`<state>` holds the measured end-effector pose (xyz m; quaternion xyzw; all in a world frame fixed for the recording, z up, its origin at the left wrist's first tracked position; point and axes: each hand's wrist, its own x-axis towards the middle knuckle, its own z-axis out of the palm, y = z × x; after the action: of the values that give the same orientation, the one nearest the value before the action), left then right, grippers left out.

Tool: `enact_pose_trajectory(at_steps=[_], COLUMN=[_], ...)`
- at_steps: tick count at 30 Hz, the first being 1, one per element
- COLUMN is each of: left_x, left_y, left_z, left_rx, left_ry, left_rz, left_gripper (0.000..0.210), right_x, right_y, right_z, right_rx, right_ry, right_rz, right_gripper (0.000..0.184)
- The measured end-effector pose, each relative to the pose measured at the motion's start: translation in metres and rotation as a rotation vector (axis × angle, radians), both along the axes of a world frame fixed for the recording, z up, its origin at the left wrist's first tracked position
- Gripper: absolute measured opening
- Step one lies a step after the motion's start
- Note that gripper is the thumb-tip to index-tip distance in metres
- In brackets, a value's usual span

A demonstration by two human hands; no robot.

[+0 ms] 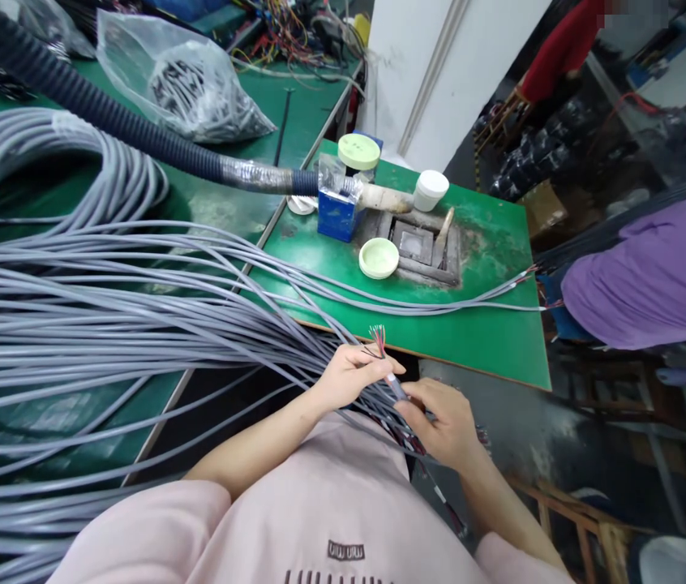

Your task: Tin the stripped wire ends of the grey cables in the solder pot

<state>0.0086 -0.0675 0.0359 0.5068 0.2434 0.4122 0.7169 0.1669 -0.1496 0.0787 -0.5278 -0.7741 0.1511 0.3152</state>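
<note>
Close in front of my body, both hands are at the stripped end of a grey cable (398, 389). My left hand (349, 373) pinches the cable's thin coloured wires (378, 337), whose bared tips fan out upward above the fingers. Lower down, my right hand (440, 418) is closed round the grey sheath, just below a white band. Many more grey cables (209, 316) run from the left and pass beneath my hands. Several of their stripped ends hang below my right hand.
On the green table ahead are a solder pot (413, 243), a pale green dish (379, 258), a white lidded jar (431, 190) and a blue box (336, 215) carrying a black hose (166, 150). A coil of cable (130, 174) lies left. A person in purple (659, 272) is at right.
</note>
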Motion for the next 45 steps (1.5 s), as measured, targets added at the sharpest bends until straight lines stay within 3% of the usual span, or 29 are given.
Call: enact_pose_trajectory(at_steps=[8,15,18,27,45], left_x=[-0.001,0.003,0.006,0.006,0.007], left_y=[-0.001,-0.003,-0.003,-0.003,-0.003], left_z=[-0.012,-0.002,0.002,0.007,0.002], left_rx=[-0.053,0.317,0.383,0.314,0.024], left_ry=[-0.030,0.100,0.141,0.149,0.052], left_rz=[-0.026,0.233,0.277,0.265,0.186], left_gripper=[0.042,0.046,0.048,0.044,0.043], right_x=[0.001,0.003,0.002,-0.001,-0.002], right_y=[0.001,0.002,0.003,0.002,0.004], right_z=[-0.002,-0.006,-0.007,-0.007,-0.008], right_rx=[0.034,-0.032,-0.066,-0.173,-0.225], right_ry=[-0.016,-0.028,-0.004,0.088,0.135], right_rz=[0.044,0.105,0.090,0.032,0.026], right_gripper=[0.018,0.018,0.020,0.020,0.022])
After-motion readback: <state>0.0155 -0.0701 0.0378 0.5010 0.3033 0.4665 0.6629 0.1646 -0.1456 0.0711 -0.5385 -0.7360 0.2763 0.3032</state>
